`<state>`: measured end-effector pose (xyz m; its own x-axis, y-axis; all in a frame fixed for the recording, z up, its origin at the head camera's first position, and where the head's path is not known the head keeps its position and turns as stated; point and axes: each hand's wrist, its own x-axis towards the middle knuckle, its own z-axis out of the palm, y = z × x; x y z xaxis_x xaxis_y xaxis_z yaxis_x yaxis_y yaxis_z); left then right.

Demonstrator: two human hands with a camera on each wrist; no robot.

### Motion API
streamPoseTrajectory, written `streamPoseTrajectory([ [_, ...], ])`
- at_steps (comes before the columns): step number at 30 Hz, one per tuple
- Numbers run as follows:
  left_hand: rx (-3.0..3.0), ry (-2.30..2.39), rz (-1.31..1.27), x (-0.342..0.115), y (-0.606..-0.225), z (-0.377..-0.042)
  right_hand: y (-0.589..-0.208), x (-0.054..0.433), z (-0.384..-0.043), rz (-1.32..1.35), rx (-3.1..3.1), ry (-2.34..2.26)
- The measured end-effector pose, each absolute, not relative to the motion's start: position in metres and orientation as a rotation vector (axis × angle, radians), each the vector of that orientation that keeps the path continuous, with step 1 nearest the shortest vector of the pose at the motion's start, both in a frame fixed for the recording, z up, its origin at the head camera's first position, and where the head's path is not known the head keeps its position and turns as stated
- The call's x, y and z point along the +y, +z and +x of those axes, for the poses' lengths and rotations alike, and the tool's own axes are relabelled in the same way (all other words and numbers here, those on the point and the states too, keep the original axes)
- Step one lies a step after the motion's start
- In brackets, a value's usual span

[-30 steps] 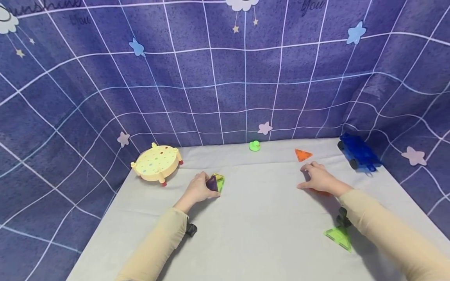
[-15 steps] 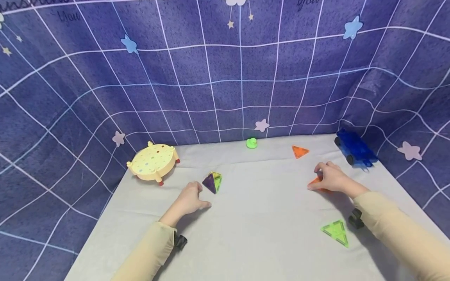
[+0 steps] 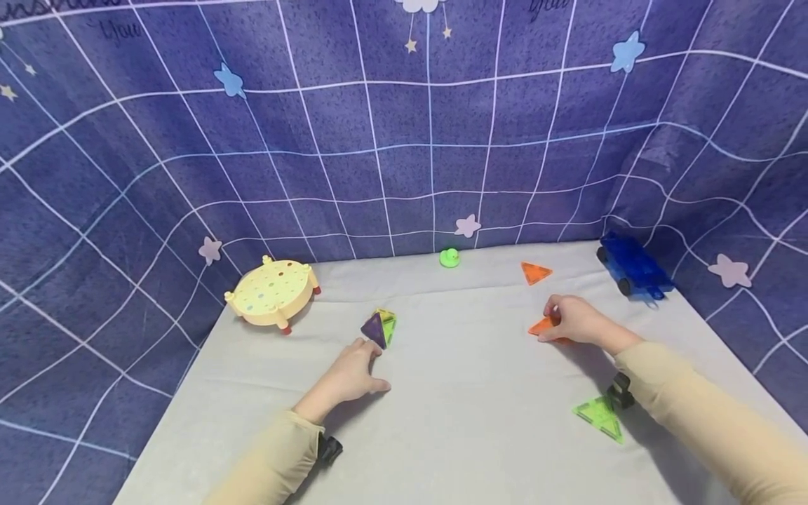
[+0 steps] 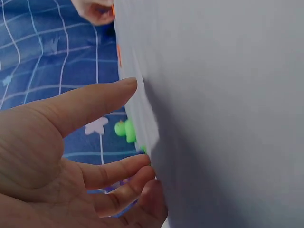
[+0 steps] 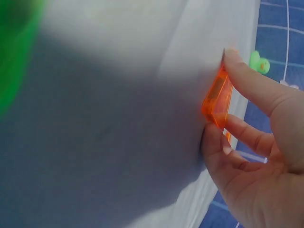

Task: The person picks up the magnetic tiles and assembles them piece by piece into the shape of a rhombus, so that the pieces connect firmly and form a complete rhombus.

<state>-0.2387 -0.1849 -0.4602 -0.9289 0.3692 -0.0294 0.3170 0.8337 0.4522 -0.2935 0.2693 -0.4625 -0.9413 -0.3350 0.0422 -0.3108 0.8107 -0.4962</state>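
My right hand (image 3: pixel 577 322) pinches an orange triangular magnetic tile (image 5: pixel 219 99) between thumb and fingers, low over the table. My left hand (image 3: pixel 350 372) holds nothing; its fingers are loosely bent, with the thumb apart (image 4: pixel 102 102). Just beyond its fingertips stands a small pyramid of purple, yellow and green triangle tiles (image 3: pixel 379 328). Whether the fingertips touch the pyramid I cannot tell. A second orange triangle tile (image 3: pixel 536 273) lies flat behind my right hand. Under the right forearm's inner side is a green triangle tile (image 3: pixel 600 416), flat on the cloth.
A yellow round toy stand with short red-tipped legs (image 3: pixel 273 293) is at the back left. Near the rear edge sits a green toy duck (image 3: pixel 449 258). A blue toy car (image 3: pixel 633 266) occupies the back right corner. Dark blue patterned fabric (image 3: pixel 404 140) rises behind the table.
My left hand has let go of the tile pyramid and drawn back towards the front. My right hand has taken hold of the orange tile and shifted it slightly left.
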Motion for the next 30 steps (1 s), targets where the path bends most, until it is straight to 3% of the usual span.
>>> streamPoseTrajectory([
  [18, 2.838, 0.651, 0.681, -0.156, -0.462, -0.238, -0.465, 0.194, -0.306, -0.783, 2.883, -0.774],
  [30, 2.8, 0.592, 0.863, -0.142, -0.463, -0.241, -0.471, 0.215, -0.298, -0.783, 2.883, -0.833],
])
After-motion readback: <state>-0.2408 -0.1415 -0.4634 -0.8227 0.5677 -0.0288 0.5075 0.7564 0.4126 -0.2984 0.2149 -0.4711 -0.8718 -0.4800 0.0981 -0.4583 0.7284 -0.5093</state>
